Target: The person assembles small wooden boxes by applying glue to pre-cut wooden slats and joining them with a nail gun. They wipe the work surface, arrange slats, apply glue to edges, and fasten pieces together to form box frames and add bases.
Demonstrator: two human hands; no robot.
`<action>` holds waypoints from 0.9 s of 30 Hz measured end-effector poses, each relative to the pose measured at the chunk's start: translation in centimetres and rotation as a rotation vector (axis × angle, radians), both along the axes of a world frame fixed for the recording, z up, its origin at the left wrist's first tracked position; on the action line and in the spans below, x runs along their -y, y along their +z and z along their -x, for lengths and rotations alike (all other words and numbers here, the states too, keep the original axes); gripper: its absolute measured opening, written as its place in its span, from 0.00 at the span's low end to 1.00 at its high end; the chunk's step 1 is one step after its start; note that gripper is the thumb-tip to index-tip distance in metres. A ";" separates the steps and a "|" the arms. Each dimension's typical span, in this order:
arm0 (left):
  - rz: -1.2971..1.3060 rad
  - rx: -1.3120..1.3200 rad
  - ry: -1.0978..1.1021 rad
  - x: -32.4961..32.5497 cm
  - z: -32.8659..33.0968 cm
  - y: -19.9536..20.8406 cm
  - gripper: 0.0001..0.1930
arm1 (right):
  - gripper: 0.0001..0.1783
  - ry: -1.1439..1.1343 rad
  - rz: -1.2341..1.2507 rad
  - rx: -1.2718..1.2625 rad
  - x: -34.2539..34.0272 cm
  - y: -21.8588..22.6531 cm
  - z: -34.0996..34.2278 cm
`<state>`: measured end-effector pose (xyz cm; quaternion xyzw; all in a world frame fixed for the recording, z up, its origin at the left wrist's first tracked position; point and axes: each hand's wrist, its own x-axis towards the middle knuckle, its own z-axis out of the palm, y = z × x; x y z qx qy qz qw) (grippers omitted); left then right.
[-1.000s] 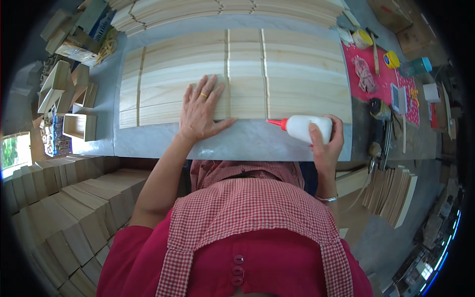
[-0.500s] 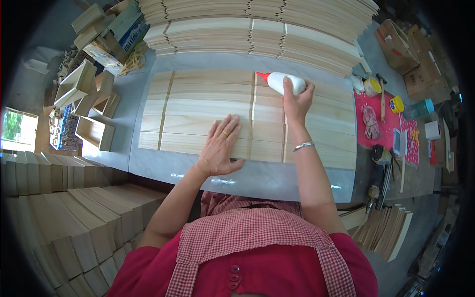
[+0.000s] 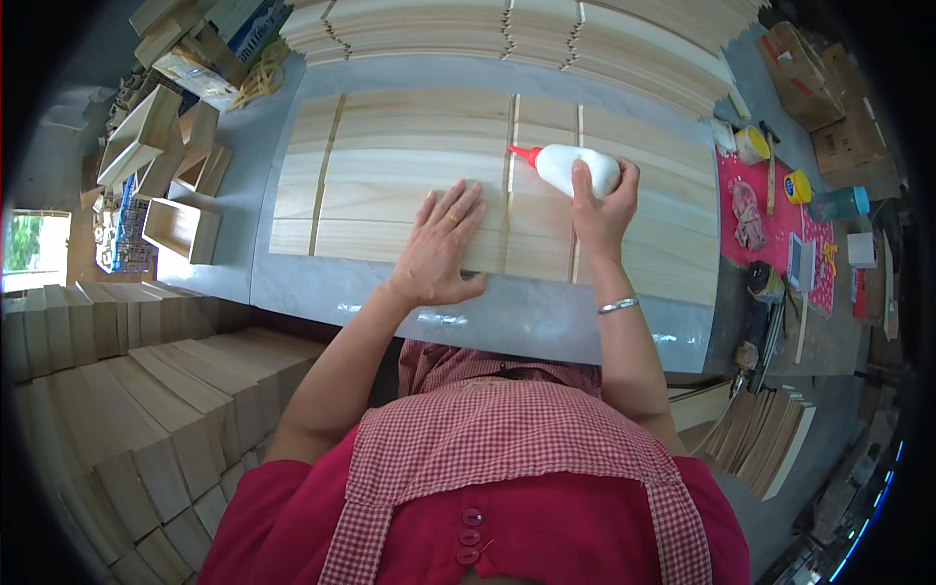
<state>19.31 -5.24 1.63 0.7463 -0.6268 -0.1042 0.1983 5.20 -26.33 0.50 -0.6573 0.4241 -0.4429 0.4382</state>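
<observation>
A pale wooden panel (image 3: 409, 146) with several grooves running across it lies on the grey table (image 3: 292, 292) in front of me. My right hand (image 3: 604, 205) grips a white glue bottle (image 3: 565, 168) with a red nozzle. The bottle is tilted to the left, and its tip is at the groove (image 3: 511, 175) right of the panel's middle. My left hand (image 3: 441, 244) rests flat on the panel near its front edge, fingers spread, left of that groove.
Grooved panels (image 3: 429, 29) are stacked behind. Open wooden boxes (image 3: 180, 229) stand at left, above piled boards (image 3: 146, 409). On the right, a pink cloth (image 3: 770, 234) carries a glove (image 3: 748, 214), tubs and a hammer (image 3: 770, 175). More boards (image 3: 756, 439) stand at lower right.
The bottle's tip has moved along the groove toward me, from near the panel's far edge. My left hand stays flat on the panel. The whole view has shifted slightly.
</observation>
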 end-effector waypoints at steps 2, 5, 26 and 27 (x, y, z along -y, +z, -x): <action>0.011 0.016 0.003 -0.1 0.1 -0.3 0.47 | 0.29 0.033 0.008 0.018 -1.9 0.0 1.7; 0.026 0.015 0.002 0.0 0.2 -0.3 0.47 | 0.29 0.070 0.004 0.020 -4.4 0.1 4.3; 0.061 0.060 0.004 -1.8 -0.2 -0.8 0.44 | 0.25 0.311 -0.301 0.210 -8.4 5.8 7.6; 0.062 0.077 0.008 -2.5 0.2 -0.4 0.44 | 0.25 0.314 -0.271 0.242 -8.1 6.4 6.0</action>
